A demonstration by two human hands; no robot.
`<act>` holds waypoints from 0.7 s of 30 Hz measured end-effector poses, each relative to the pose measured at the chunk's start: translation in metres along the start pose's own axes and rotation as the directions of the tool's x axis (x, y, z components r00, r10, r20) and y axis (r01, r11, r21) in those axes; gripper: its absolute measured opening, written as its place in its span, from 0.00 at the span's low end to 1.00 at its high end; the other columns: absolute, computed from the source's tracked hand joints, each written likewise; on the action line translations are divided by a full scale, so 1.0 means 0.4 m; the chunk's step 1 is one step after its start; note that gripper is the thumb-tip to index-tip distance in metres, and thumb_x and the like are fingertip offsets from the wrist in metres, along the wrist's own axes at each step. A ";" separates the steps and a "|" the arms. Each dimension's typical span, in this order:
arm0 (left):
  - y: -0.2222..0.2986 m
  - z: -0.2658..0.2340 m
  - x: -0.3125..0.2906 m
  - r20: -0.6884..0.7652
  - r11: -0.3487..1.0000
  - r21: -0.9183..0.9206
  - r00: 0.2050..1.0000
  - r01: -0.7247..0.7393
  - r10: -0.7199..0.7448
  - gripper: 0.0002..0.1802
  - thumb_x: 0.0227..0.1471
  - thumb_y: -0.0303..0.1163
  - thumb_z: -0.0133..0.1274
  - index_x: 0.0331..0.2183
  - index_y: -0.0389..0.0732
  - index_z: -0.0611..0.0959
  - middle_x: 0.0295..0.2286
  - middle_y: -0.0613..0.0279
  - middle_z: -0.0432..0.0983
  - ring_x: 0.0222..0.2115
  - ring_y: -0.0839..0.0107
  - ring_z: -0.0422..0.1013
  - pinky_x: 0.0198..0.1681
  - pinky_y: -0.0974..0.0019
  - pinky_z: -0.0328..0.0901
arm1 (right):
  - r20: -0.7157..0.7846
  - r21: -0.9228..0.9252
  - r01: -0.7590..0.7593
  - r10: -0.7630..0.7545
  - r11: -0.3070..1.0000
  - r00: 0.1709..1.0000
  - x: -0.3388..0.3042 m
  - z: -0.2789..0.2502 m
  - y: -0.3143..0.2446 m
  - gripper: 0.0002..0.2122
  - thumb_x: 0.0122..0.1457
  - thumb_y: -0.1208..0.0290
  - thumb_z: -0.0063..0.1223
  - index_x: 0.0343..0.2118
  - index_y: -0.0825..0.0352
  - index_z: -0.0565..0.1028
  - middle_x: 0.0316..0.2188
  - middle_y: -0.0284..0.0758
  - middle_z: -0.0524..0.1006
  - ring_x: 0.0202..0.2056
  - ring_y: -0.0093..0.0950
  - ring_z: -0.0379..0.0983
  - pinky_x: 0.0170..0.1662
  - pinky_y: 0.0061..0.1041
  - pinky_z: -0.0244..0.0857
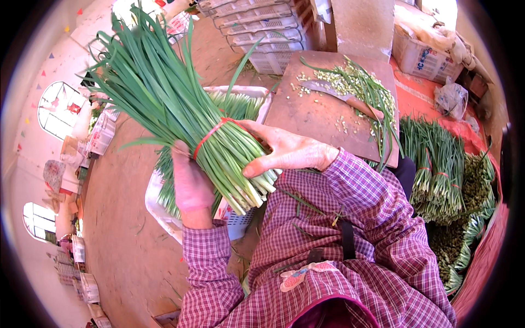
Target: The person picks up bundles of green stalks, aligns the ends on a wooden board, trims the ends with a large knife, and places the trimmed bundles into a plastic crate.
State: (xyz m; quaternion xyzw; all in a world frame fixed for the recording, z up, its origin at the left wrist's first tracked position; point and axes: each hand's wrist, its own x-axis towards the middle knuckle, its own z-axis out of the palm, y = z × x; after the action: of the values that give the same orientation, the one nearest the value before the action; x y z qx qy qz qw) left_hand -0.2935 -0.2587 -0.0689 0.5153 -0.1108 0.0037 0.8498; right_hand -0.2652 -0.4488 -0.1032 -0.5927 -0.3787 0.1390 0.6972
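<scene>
A thick bunch of green garlic chives is held up before me, leaves toward the upper left and pale stem ends toward the lower right. One red band circles its stems. My left hand, in what looks like a pinkish glove, grips the bunch from the left beside the band; most of its fingers are hidden behind the stems. From the right, my right hand closes round the stems below the band, thumb on the near side. Beneath the bunch stands a white plastic crate with more chives in it.
On a board at the right lie a knife, loose leaves and cut stem bits. Banded bunches are piled on red cloth at the far right. Stacked white crates stand at the back. Scattered leaves lie on my lap.
</scene>
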 end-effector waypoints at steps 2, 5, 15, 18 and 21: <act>-0.030 -0.031 -0.014 -0.066 0.996 -0.085 0.997 0.036 -0.041 0.41 0.53 0.60 0.51 0.56 0.37 0.68 0.50 0.54 0.71 0.49 0.58 0.69 0.55 0.56 0.65 | 0.035 -0.032 -0.014 0.015 0.999 0.999 0.006 0.007 -0.019 0.47 0.47 0.55 0.66 0.64 0.71 0.51 0.59 0.44 0.63 0.61 0.32 0.57 0.64 0.28 0.49; -0.058 -0.072 0.003 -0.062 0.994 -0.053 0.993 0.098 -0.101 0.42 0.52 0.62 0.49 0.55 0.36 0.69 0.50 0.52 0.71 0.49 0.57 0.69 0.55 0.56 0.64 | 0.048 0.100 -0.113 0.108 0.989 0.993 0.010 0.006 0.031 0.47 0.48 0.53 0.65 0.65 0.71 0.50 0.60 0.43 0.61 0.62 0.31 0.55 0.64 0.29 0.48; -0.037 -0.074 0.022 -0.392 0.987 -0.124 0.908 0.103 -0.144 0.32 0.55 0.57 0.49 0.47 0.38 0.75 0.43 0.57 0.75 0.42 0.62 0.72 0.48 0.59 0.67 | -0.195 -0.189 -0.457 0.423 0.869 0.885 -0.204 -0.048 0.211 0.25 0.64 0.49 0.44 0.50 0.68 0.73 0.34 0.37 0.79 0.27 0.31 0.76 0.34 0.32 0.70; -0.044 -0.129 0.027 -0.385 0.996 -0.087 0.921 0.030 -0.061 0.29 0.56 0.54 0.50 0.46 0.39 0.75 0.43 0.58 0.75 0.42 0.63 0.72 0.48 0.61 0.67 | -0.467 -0.783 -0.476 0.127 0.399 0.875 -0.235 -0.101 0.178 0.14 0.59 0.59 0.51 0.35 0.67 0.77 0.28 0.42 0.77 0.28 0.41 0.76 0.32 0.38 0.70; -0.048 -0.092 0.008 -0.400 1.000 0.000 0.916 -0.012 0.011 0.27 0.56 0.52 0.49 0.46 0.39 0.75 0.43 0.59 0.75 0.42 0.64 0.72 0.48 0.60 0.67 | -0.474 -0.873 -0.399 -0.291 0.281 0.831 -0.182 -0.086 0.095 0.12 0.56 0.61 0.55 0.33 0.65 0.73 0.29 0.42 0.74 0.30 0.42 0.75 0.32 0.41 0.70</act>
State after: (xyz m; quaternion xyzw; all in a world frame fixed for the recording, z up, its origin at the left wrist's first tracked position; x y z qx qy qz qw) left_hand -0.2813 -0.2358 -0.1014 0.5018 0.0623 0.1140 0.8552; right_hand -0.2808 -0.5106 -0.1654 -0.9135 -0.1433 -0.2686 0.2699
